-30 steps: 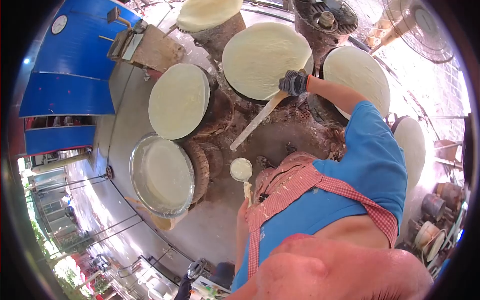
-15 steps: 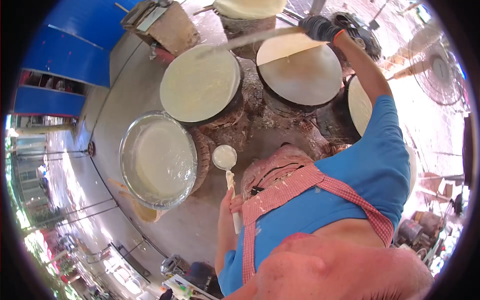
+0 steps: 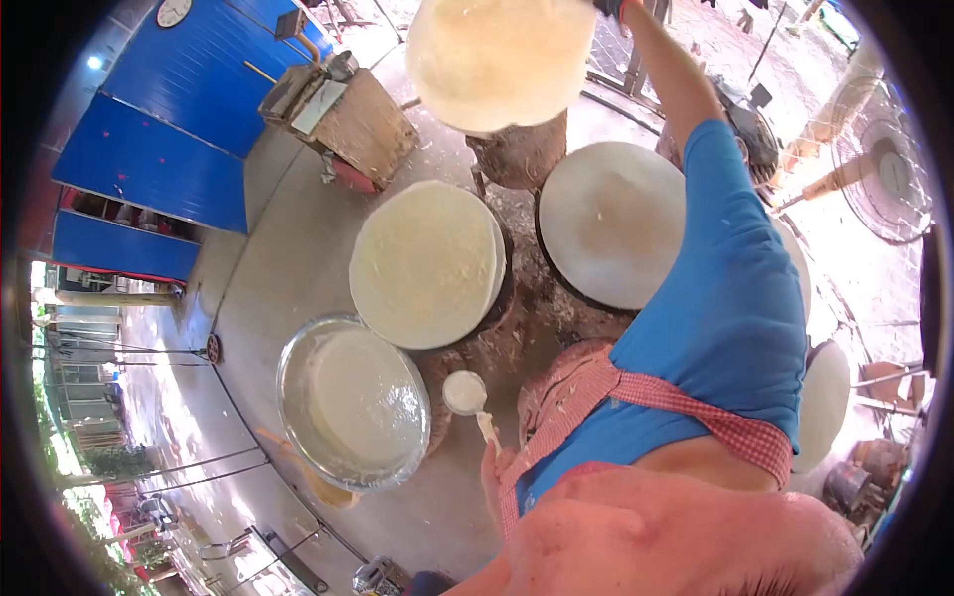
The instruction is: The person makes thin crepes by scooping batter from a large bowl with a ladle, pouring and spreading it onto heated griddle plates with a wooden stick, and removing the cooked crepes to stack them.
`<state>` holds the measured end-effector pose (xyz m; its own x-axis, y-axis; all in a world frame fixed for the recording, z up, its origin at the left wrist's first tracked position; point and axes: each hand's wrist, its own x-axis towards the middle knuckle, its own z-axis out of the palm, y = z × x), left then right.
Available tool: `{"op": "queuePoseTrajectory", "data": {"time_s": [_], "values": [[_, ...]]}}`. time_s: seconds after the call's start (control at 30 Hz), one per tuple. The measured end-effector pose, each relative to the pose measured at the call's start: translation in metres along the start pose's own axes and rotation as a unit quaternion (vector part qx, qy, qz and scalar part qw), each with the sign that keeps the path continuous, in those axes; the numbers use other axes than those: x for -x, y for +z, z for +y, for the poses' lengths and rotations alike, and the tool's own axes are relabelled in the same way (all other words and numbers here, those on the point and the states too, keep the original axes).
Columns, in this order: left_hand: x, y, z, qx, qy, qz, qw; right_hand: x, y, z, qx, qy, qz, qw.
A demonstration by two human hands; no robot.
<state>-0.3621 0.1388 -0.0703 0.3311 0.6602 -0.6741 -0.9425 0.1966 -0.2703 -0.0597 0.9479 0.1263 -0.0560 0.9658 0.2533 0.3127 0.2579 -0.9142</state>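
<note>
My left hand point(image 3: 494, 469) is closed round the handle of a ladle point(image 3: 464, 392), whose round bowl holds pale batter. The ladle is beside a large metal basin point(image 3: 285, 407) of creamy batter point(image 3: 348, 397). At the top edge, my right hand point(image 3: 607, 6) wears a dark glove and is partly cut off. It is at the edge of a big thin crepe point(image 3: 497, 65) spread above the back brick stand point(image 3: 522, 154); the fingers barely show. Nearer me are a round griddle covered in pale batter point(image 3: 425, 263) and a bare, greyish griddle point(image 3: 614, 223).
A wooden box point(image 3: 363, 129) stands at the back left, before blue panels point(image 3: 149, 159). To the right are a caged fan point(image 3: 887, 179) and another pale round surface point(image 3: 823, 407). A wooden tool point(image 3: 323, 487) lies beside the basin.
My right hand has moved up and away, carrying the crepe off the right griddle to the back stand. The griddle surface is now uncovered. My left hand still holds the ladle near the basin.
</note>
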Motion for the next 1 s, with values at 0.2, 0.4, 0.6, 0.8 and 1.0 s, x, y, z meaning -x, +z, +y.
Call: {"op": "queuePoseTrajectory", "data": {"time_s": [0.2,0.4,0.6,0.8,1.0], "values": [[-0.007,0.024,-0.004,-0.001,0.069,0.071,0.995,0.015,0.099,0.125,-0.166,0.266,0.166,0.935],[-0.009,0.046,-0.004,-0.008,0.124,0.127,0.984,0.048,0.161,0.243,-0.029,0.410,0.217,0.886],[-0.014,0.069,0.014,-0.119,0.191,0.205,0.952,0.093,0.148,0.225,0.320,0.221,0.243,0.889],[0.000,0.062,0.027,0.188,0.256,-0.129,0.940,0.182,0.219,0.118,0.014,0.039,-0.111,0.993],[0.064,0.025,0.095,0.031,0.466,-0.012,0.884,0.332,0.369,-0.015,0.177,0.049,-0.503,0.844]]}}
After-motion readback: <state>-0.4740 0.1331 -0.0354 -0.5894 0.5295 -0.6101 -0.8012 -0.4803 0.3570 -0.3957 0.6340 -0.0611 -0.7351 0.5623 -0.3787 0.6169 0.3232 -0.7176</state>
